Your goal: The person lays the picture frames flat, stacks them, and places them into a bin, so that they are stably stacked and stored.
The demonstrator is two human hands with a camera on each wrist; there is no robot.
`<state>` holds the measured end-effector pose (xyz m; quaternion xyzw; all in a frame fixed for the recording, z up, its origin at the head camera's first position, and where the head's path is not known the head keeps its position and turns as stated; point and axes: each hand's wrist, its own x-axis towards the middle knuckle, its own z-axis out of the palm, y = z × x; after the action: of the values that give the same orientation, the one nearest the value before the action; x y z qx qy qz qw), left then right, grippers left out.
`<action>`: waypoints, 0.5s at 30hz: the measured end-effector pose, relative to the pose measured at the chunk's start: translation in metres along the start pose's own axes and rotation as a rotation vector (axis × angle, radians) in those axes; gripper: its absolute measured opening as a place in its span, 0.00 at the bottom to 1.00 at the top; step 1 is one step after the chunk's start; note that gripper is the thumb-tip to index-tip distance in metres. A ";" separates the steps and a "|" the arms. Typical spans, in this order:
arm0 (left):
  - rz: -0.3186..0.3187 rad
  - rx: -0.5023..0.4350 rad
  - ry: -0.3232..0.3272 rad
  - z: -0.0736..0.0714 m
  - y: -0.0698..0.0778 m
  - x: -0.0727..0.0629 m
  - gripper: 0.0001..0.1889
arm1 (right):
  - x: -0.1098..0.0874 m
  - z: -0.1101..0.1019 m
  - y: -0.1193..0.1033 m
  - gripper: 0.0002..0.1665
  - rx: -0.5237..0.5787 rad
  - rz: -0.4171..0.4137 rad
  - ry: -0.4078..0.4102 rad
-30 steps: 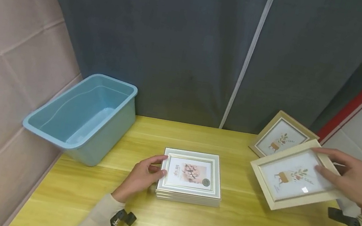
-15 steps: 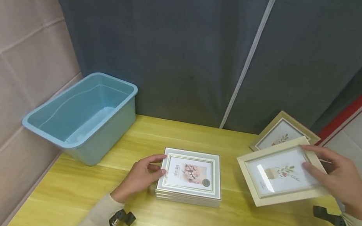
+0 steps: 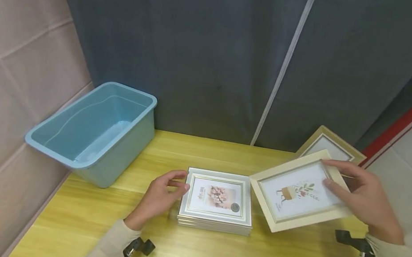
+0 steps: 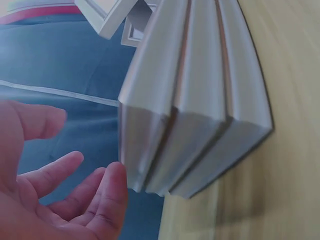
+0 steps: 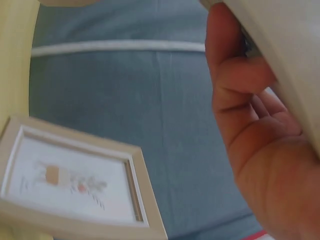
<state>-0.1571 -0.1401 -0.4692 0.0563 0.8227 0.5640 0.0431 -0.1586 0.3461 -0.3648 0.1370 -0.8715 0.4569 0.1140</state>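
My right hand pinches a cream picture frame by its right edge, thumb on the front. The frame is tilted, and its left corner overlaps the right edge of a stack of white picture frames in the head view. A flower picture faces up on top of the stack. Beside the stack's left edge is my left hand. Its fingers are parted and hold nothing in the left wrist view, one fingertip right at the top frame's corner. A tan picture frame stands behind, partly hidden by the held one in the head view.
A blue plastic bin stands at the back left of the wooden table, with nothing seen inside. A dark grey curtain hangs behind the table. A pale cloth wall closes off the left side.
My right hand has brought the cream frame leftward, close to the stack, covering more of the tan frame. My left hand has eased slightly away from the stack's left edge.
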 end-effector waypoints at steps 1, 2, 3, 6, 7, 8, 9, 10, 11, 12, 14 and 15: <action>0.014 -0.008 -0.007 0.001 0.002 0.000 0.24 | 0.000 0.003 -0.001 0.29 0.009 -0.014 -0.002; 0.028 -0.014 -0.013 0.001 0.004 0.000 0.24 | 0.000 0.006 -0.002 0.29 0.017 -0.032 -0.004; 0.034 -0.020 -0.017 0.002 0.006 0.000 0.24 | 0.001 0.009 -0.003 0.29 0.022 -0.049 -0.006; 0.071 -0.033 -0.027 0.005 0.012 0.001 0.23 | 0.002 0.017 -0.007 0.30 0.045 -0.105 -0.019; 0.086 -0.033 -0.029 0.006 0.014 0.000 0.23 | 0.003 0.020 -0.009 0.30 0.060 -0.126 -0.029; 0.094 -0.031 -0.033 0.007 0.016 0.000 0.22 | 0.004 0.023 -0.010 0.30 0.082 -0.145 -0.041; 0.102 -0.030 -0.035 0.008 0.018 0.000 0.22 | 0.005 0.026 -0.010 0.30 0.112 -0.165 -0.056; 0.112 -0.028 -0.038 0.009 0.020 0.001 0.22 | 0.007 0.029 -0.011 0.30 0.137 -0.182 -0.071; 0.119 -0.029 -0.045 0.010 0.023 0.001 0.23 | 0.008 0.032 -0.012 0.30 0.159 -0.196 -0.087; 0.127 -0.029 -0.049 0.011 0.025 0.001 0.23 | 0.010 0.035 -0.013 0.29 0.180 -0.207 -0.100; 0.138 -0.028 -0.057 0.014 0.031 0.003 0.22 | 0.013 0.042 -0.015 0.29 0.200 -0.215 -0.127; 0.144 -0.032 -0.062 0.015 0.033 0.004 0.22 | 0.014 0.045 -0.017 0.28 0.196 -0.215 -0.133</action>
<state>-0.1576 -0.1139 -0.4437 0.1322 0.8056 0.5768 0.0287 -0.1691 0.2976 -0.3731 0.2699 -0.8087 0.5147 0.0906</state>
